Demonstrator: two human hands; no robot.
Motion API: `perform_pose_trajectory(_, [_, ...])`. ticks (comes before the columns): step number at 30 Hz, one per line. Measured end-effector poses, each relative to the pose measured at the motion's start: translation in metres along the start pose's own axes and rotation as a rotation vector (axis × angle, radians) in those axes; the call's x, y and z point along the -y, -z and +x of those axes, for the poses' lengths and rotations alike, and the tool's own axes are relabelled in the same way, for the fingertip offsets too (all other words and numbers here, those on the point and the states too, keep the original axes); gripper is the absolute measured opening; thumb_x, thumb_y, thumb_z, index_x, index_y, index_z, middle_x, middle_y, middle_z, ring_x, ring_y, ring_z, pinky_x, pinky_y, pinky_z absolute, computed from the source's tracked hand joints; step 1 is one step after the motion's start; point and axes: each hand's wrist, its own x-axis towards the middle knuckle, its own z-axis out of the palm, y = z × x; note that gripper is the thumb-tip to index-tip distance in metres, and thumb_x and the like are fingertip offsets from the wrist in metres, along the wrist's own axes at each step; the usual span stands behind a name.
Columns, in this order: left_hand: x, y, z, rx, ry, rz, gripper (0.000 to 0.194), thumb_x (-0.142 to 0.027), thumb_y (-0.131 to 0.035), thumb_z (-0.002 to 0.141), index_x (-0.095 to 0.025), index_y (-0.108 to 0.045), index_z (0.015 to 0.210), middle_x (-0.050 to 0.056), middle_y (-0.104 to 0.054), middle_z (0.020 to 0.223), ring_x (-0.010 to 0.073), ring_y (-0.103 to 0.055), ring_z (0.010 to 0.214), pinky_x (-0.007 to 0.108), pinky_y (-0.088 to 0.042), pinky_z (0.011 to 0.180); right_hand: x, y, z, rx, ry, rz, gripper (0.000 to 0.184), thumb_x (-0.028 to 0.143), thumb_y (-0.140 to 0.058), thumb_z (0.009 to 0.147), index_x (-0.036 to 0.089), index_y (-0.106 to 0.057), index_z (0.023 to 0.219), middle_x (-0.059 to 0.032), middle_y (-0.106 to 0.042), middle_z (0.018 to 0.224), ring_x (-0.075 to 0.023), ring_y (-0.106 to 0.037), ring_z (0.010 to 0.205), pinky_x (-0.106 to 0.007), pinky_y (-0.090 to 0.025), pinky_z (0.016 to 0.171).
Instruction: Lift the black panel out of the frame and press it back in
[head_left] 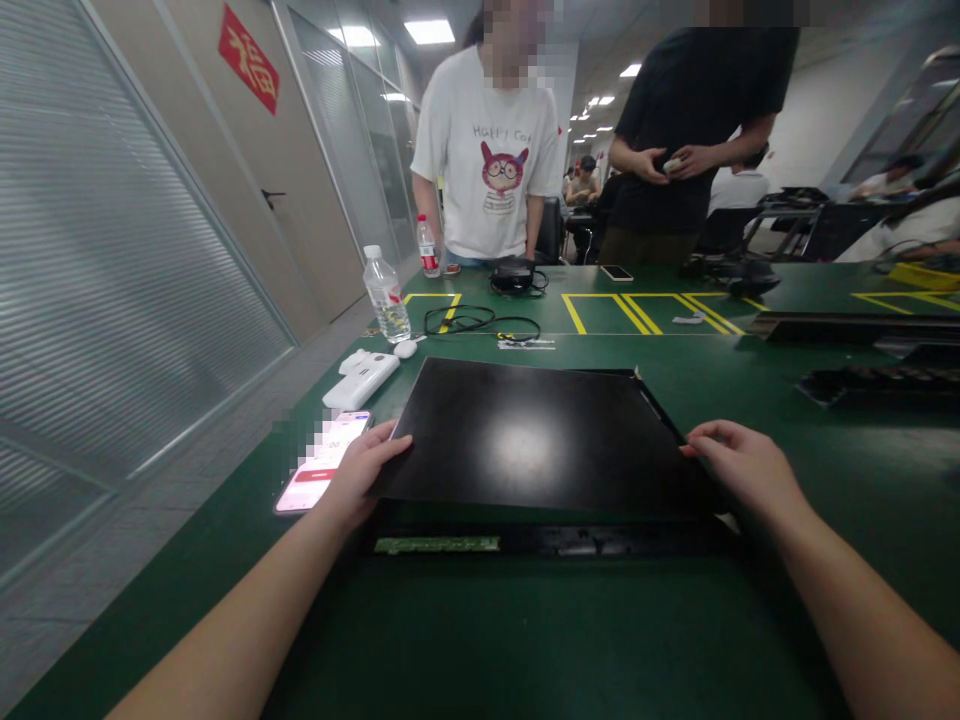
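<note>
A black, glossy flat screen panel [480,440] slants above the green table, its near edge apart from a black frame strip [600,541] beneath. Along that strip runs a green circuit board [436,545]. My left hand [365,465] grips the panel's left edge, thumb on top and fingers under it. At the right edge my right hand [739,460] is closed in a pinch with thumb and forefinger; whether it also catches the thin black side strip [661,408] there, I cannot tell. A lit phone [330,462] lies beside my left wrist.
A white box-shaped device [362,380], a water bottle [386,295] and black cables [480,320] lie beyond the panel. Long black strips [885,385] rest at the right. Two people [487,150] stand across the table [525,640]; one holds a small object.
</note>
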Motion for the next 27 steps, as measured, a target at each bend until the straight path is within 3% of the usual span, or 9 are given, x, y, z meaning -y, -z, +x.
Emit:
perform_pose_trajectory(6, [-0.003,-0.003,-0.005,0.021,0.031,0.01,0.037,-0.016,-0.079,0.069,-0.013,-0.076,0.105,0.009,-0.081,0.083,0.0266,-0.078,0.074,0.028,-0.058,0.06,-0.005,0.0,0.003,0.015,0.077,-0.118,0.027,0.046,-0.059,0.07,0.025,-0.074,0.078,-0.0049,-0.073,0.07,-0.0231,-0.061,0.061,-0.035,-0.037,0.056])
perform_pose_trajectory(11, [0.005,0.001,0.003,0.017,-0.021,-0.035,0.072,-0.013,-0.08,0.068,-0.014,-0.064,0.138,0.01,-0.083,0.094,0.0276,-0.079,0.076,0.031,-0.06,0.064,-0.009,-0.001,0.005,0.004,0.111,-0.155,0.025,0.047,-0.06,0.071,0.026,-0.073,0.077,-0.0037,-0.068,0.064,-0.0233,-0.059,0.06,-0.035,-0.039,0.057])
perform_pose_trajectory(14, [0.007,0.002,0.006,0.0,-0.024,-0.044,0.082,-0.013,-0.08,0.068,-0.014,-0.059,0.147,0.011,-0.084,0.098,0.0286,-0.08,0.079,0.032,-0.061,0.066,-0.008,-0.001,0.003,0.008,0.116,-0.175,0.026,0.047,-0.059,0.072,0.026,-0.073,0.077,-0.0037,-0.068,0.063,-0.0244,-0.061,0.061,-0.036,-0.04,0.059])
perform_pose_trajectory(19, [0.0,-0.002,-0.001,0.009,-0.004,-0.028,0.087,-0.014,-0.078,0.068,-0.012,-0.055,0.151,0.01,-0.084,0.1,0.0273,-0.079,0.077,0.031,-0.06,0.065,-0.006,-0.002,0.0,0.033,0.099,-0.197,0.028,0.048,-0.057,0.073,0.027,-0.074,0.082,-0.0036,-0.071,0.069,-0.0256,-0.063,0.065,-0.038,-0.042,0.062])
perform_pose_trajectory(27, [-0.006,-0.006,-0.005,-0.026,0.008,0.006,0.076,-0.016,-0.078,0.066,-0.015,-0.065,0.141,0.008,-0.084,0.098,0.028,-0.079,0.081,0.031,-0.058,0.066,-0.007,-0.001,0.0,0.014,0.1,-0.197,0.028,0.049,-0.058,0.072,0.027,-0.074,0.081,-0.0033,-0.068,0.065,-0.0258,-0.063,0.065,-0.038,-0.042,0.063])
